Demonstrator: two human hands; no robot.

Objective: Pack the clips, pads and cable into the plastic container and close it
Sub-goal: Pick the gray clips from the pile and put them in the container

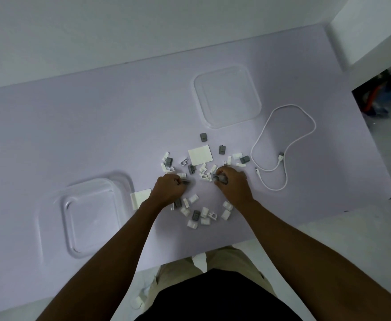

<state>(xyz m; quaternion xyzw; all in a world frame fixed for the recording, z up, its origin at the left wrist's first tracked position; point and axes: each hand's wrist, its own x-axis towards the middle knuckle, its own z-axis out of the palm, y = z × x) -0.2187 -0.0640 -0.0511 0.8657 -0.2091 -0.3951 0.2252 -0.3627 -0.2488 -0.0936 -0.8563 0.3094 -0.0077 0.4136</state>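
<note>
Both hands work a scatter of grey and white clips [195, 215] on the lavender table [74, 135]. The left hand [170, 188] pinches a grey clip and the right hand [232, 185] curls round several. Overfull fists could spill small pieces off the near edge. The clear plastic container [92, 218] sits empty at left, its lid [227, 96] well apart. The white cable [281, 156] loops at right, and a square pad [200, 155] lies among the clips.

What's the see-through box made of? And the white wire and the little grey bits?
The box looks like clear glossy plastic: the table shows through it. The wire seems coated in soft white rubbery plastic, since it lies in loose curves. The grey bits look like matte hard plastic, probably.
</note>
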